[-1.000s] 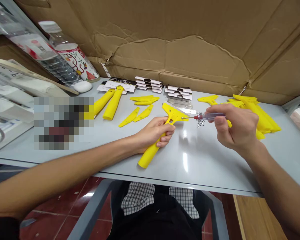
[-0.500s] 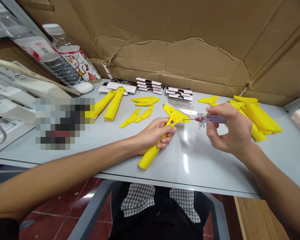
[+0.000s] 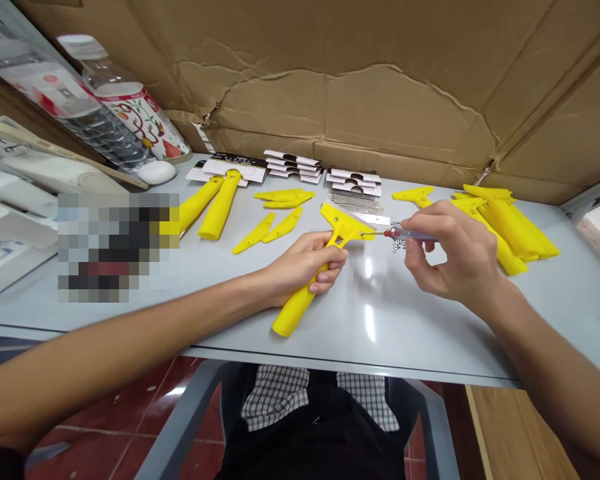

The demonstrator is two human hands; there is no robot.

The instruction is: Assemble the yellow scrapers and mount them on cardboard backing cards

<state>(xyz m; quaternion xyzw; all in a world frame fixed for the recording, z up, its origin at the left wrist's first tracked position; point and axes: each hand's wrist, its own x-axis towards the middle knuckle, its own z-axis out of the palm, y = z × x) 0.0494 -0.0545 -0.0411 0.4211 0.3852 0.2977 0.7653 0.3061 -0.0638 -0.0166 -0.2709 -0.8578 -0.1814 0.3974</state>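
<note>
My left hand [image 3: 313,267] is wrapped round the handle of a yellow scraper [image 3: 294,312], whose wide head points up and away from me. Between the fingers of my right hand [image 3: 453,253] is a screwdriver [image 3: 413,235] with a clear handle and a red collar. Its thin shaft lies level, and the tip meets a small screw [image 3: 362,233] at the right end of the scraper head. A little pile of screws [image 3: 396,245] lies just behind the screwdriver, partly covered by it. Metal blades [image 3: 363,208] are stacked beyond the scraper head.
Yellow cover pieces [image 3: 283,223] lie left of the scraper, with two finished-looking scrapers [image 3: 219,207] farther left. Folded cards [image 3: 293,167] line the back by the cardboard wall [image 3: 360,100]. More yellow handles [image 3: 520,230] are heaped at right. Bottles [image 3: 140,117] stand back left.
The whole view has shifted slightly, so things sit a little further left. Both hands keep their grips, and the screwdriver tip stays on the screw at the scraper head.
</note>
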